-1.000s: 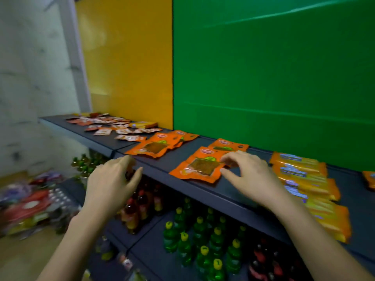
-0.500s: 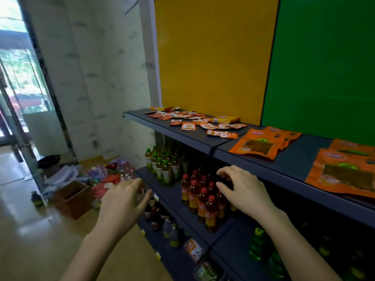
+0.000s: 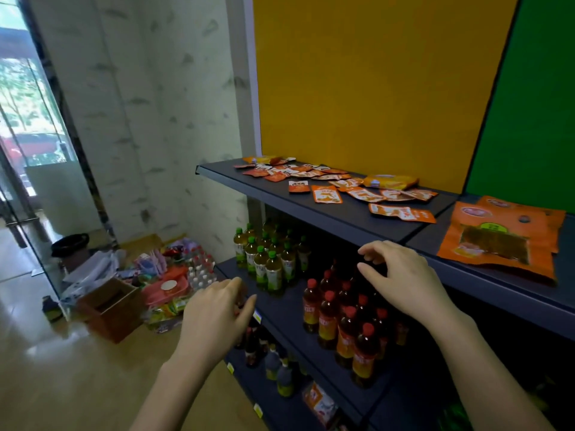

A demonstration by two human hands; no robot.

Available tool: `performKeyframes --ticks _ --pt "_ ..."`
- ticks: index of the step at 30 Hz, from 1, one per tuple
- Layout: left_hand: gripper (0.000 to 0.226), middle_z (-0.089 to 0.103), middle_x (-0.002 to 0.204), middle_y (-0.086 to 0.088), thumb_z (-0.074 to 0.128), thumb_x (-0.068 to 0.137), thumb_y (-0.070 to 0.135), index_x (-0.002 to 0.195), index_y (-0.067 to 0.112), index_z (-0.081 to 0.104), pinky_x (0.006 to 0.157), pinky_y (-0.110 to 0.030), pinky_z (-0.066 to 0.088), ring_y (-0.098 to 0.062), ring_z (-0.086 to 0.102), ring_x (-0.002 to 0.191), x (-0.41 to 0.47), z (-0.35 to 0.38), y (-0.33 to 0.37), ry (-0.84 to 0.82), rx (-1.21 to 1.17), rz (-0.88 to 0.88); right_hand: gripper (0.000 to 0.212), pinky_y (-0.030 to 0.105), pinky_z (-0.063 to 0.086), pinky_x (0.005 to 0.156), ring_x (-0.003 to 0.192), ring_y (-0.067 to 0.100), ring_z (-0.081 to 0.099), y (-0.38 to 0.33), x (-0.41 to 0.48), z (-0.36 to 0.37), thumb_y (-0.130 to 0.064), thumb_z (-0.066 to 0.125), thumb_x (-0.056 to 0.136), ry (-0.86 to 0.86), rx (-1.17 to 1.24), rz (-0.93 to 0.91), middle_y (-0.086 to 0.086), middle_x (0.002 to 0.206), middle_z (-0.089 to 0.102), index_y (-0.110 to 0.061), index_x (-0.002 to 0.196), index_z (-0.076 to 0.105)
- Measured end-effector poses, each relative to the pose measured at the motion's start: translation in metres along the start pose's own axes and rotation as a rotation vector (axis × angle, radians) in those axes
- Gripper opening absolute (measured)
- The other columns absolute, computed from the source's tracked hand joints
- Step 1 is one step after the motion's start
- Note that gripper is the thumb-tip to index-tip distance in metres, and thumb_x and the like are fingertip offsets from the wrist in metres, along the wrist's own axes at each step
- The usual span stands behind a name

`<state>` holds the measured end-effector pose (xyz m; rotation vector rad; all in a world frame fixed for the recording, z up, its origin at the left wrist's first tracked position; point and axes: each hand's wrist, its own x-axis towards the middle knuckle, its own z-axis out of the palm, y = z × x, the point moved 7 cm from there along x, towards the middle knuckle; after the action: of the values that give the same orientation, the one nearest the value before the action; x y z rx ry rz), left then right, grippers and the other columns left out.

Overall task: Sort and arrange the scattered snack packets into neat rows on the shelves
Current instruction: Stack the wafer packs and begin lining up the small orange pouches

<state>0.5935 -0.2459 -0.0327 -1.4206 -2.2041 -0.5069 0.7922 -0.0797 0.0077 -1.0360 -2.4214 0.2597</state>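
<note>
Several small orange and white snack packets point(image 3: 326, 194) lie scattered across the top dark shelf point(image 3: 280, 200), in front of the yellow back panel. A yellow packet point(image 3: 390, 181) lies among them. To the right, large orange pouches point(image 3: 494, 241) are stacked overlapping, the top one with a clear window. My left hand point(image 3: 214, 309) hovers below the shelf with loosely curled fingers, holding nothing. My right hand point(image 3: 401, 278) floats just under the shelf's front edge, fingers bent and empty, over the red-capped bottles.
Green-capped bottles point(image 3: 264, 259) and red-capped bottles point(image 3: 345, 318) fill the middle shelf; darker bottles point(image 3: 280, 371) stand on the lowest. On the floor at left are a brown cardboard box point(image 3: 109, 309), a pile of packaged goods point(image 3: 174, 275) and a glass door point(image 3: 28, 157).
The view has swung left along the shelf. My right hand left the large orange pouch and both hands now hang empty in front of the bottle shelves, nearer the scattered small packets.
</note>
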Motion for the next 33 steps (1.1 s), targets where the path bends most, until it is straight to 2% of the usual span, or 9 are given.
performKeyframes --ticks 2,5,8,12,19,22,25,29,33 --pt "0.042 0.061 0.059 0.005 0.033 0.080 0.050 0.072 0.020 0.060 0.041 -0.027 0.047 -0.014 0.059 0.053 0.025 0.014 -0.016 0.017 -0.011 -0.003 0.028 0.031 0.048 0.086 0.108 0.011 0.056 -0.002 0.026 0.009 -0.039 0.052 0.090 0.012 0.017 -0.010 -0.013 0.114 0.059 -0.031 0.117 0.056" --pt "0.051 0.066 0.073 0.003 0.026 0.080 0.056 0.085 0.020 0.062 0.055 -0.035 0.054 -0.017 0.064 0.068 0.075 0.031 -0.039 0.012 -0.059 -0.007 0.026 0.033 0.048 0.087 0.103 0.012 0.058 -0.005 0.072 0.018 -0.037 0.054 0.090 0.012 0.039 -0.003 -0.011 0.108 0.060 -0.029 0.115 0.057" --pt "0.056 0.066 0.078 0.004 0.021 0.080 0.060 0.088 0.021 0.060 0.062 -0.034 0.054 -0.017 0.063 0.072 0.132 0.042 -0.053 0.051 -0.058 0.044 0.025 0.030 0.048 0.083 0.095 0.012 0.058 -0.006 0.118 0.019 -0.032 0.057 0.089 0.055 0.045 0.002 -0.008 0.101 0.063 -0.024 0.113 0.060" --pt "0.033 0.066 0.085 0.000 0.046 0.089 0.047 0.092 0.018 0.061 0.063 -0.032 0.050 -0.021 0.062 0.075 0.195 0.056 -0.060 0.083 -0.129 0.071 0.024 0.030 0.046 0.082 0.094 0.015 0.059 0.006 0.174 0.016 -0.029 0.057 0.089 0.085 0.002 0.047 -0.002 0.103 0.066 -0.020 0.111 0.062" --pt "0.026 0.067 0.089 0.002 0.049 0.089 0.043 0.094 0.020 0.060 0.065 -0.032 0.048 -0.021 0.062 0.086 0.276 0.093 -0.065 0.091 -0.247 0.129 0.034 0.032 0.044 0.081 0.108 0.028 0.057 0.063 0.256 0.002 -0.031 0.056 0.088 0.084 -0.178 0.344 0.008 0.119 0.063 -0.015 0.118 0.060" --pt "0.022 0.067 0.088 0.003 0.053 0.089 0.040 0.091 0.019 0.061 0.062 -0.030 0.042 -0.021 0.062 0.087 0.304 0.109 -0.070 0.096 -0.317 0.153 0.048 0.039 0.044 0.091 0.119 0.034 0.049 0.093 0.278 0.000 -0.037 0.055 0.089 0.094 -0.276 0.531 0.015 0.132 0.052 -0.008 0.127 0.051" --pt "0.022 0.067 0.086 0.002 0.054 0.088 0.039 0.090 0.018 0.061 0.062 -0.030 0.041 -0.022 0.062 0.087 0.335 0.130 -0.077 0.092 -0.358 0.184 0.074 0.043 0.041 0.097 0.128 0.037 0.041 0.121 0.286 -0.001 -0.053 0.055 0.086 0.127 -0.316 0.746 0.018 0.141 0.041 -0.002 0.136 0.037" --pt "0.022 0.066 0.089 0.004 0.053 0.089 0.041 0.093 0.021 0.061 0.065 -0.030 0.045 -0.019 0.061 0.086 0.375 0.155 -0.087 0.064 -0.424 0.231 0.100 0.041 0.043 0.097 0.127 0.038 0.044 0.150 0.292 0.013 -0.075 0.053 0.071 0.095 -0.243 1.000 0.018 0.143 0.043 -0.002 0.138 0.037" --pt "0.021 0.067 0.091 0.003 0.053 0.089 0.040 0.094 0.021 0.063 0.063 -0.028 0.040 -0.019 0.061 0.087 0.412 0.170 -0.101 0.061 -0.448 0.285 0.123 0.042 0.041 0.102 0.130 0.037 0.042 0.166 0.301 0.026 -0.083 0.058 0.053 0.118 -0.195 1.156 0.015 0.147 0.040 -0.006 0.143 0.032"
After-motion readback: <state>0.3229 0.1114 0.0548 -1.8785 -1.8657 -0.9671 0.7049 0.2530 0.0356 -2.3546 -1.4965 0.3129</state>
